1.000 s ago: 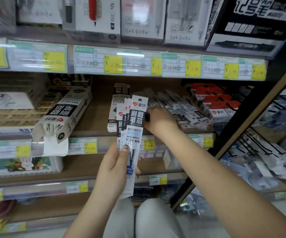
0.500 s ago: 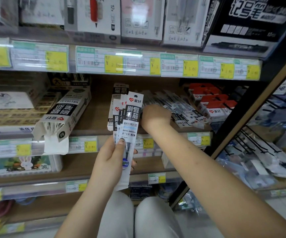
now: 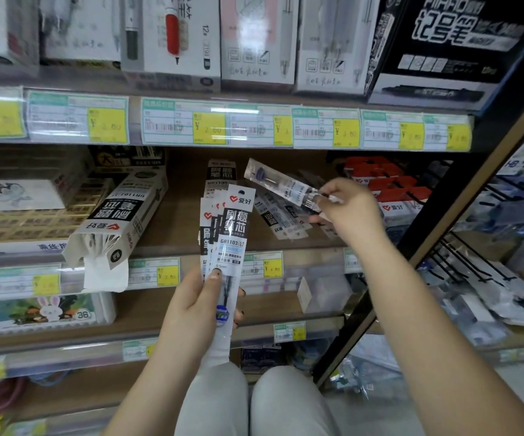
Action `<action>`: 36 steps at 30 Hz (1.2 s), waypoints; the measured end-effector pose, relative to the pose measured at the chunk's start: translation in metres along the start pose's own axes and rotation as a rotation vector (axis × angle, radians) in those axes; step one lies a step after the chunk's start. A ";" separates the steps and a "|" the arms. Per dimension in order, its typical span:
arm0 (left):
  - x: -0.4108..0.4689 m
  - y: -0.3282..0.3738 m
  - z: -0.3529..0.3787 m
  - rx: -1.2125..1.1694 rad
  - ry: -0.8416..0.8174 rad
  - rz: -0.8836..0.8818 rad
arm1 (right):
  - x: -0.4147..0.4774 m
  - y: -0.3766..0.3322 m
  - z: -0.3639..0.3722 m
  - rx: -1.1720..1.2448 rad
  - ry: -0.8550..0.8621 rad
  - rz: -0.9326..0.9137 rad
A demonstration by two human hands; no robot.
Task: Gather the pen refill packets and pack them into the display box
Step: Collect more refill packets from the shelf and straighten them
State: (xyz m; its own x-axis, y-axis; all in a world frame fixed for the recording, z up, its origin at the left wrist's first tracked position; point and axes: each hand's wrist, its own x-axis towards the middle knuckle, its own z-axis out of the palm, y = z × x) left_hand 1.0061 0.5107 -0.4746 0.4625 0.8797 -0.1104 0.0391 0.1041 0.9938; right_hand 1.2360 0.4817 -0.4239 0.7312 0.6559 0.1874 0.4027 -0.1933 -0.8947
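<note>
Pen refill packets stand fanned upright in the left hand, with the thumb pressed across their fronts and the fingers curled behind. They are long, flat, glossy sleeves with a black printed header and a clear lower half that shows the thin refill. Beyond, the right hand pinches one end of a single packet, held tilted just above the loose packets scattered on the wooden shelf. This looks like the gathering step, with packing not yet begun. The next move probably calls for laying the single packet flat against the fan with headers aligned, since the slick film could slide. Farther left, the display box, made of white-and-black card, lies on its side. Its open end hangs over the shelf edge, with what look like packets inside.
</note>
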 end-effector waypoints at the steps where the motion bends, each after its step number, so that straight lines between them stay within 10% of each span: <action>1: 0.000 0.000 0.001 -0.009 -0.006 -0.011 | -0.007 0.001 -0.013 0.053 -0.002 -0.007; 11: -0.004 -0.003 0.018 -0.057 -0.147 -0.104 | -0.070 0.019 -0.092 0.397 -0.159 0.022; 19: -0.015 -0.006 0.022 0.052 -0.365 -0.117 | -0.077 0.005 -0.081 -0.100 -0.523 0.013; 36: -0.023 -0.014 0.026 0.103 -0.568 0.042 | -0.091 -0.015 -0.055 -0.535 -0.250 0.034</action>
State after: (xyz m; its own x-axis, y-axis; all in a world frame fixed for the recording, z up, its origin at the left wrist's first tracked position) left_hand 1.0178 0.4766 -0.4853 0.8674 0.4921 -0.0740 0.0830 0.0036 0.9965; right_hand 1.1938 0.3850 -0.4052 0.6225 0.7826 0.0026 0.6507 -0.5157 -0.5573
